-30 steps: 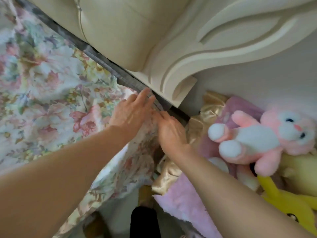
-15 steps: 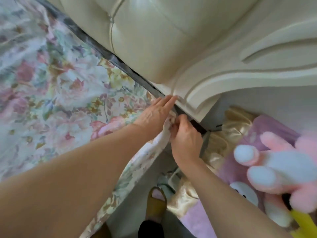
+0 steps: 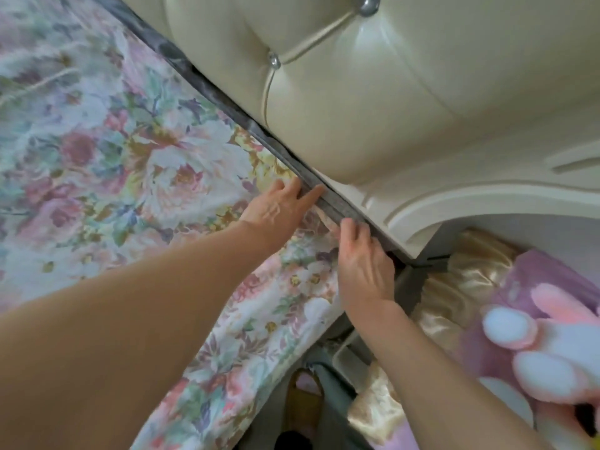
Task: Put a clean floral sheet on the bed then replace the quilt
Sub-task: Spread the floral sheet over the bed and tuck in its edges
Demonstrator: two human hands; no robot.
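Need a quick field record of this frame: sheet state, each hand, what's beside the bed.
sheet: floral sheet spread over the bed, its corner hanging down the side
left hand: left hand flat on the sheet, fingers straight, tips at the dark strip along the headboard
right hand: right hand fingers curled at the sheet's edge at the corner, next to the strip
headboard: cream tufted headboard with button studs
beside bed: pink plush toy, blurred, on gold satin and purple fabric
quilt: not in view
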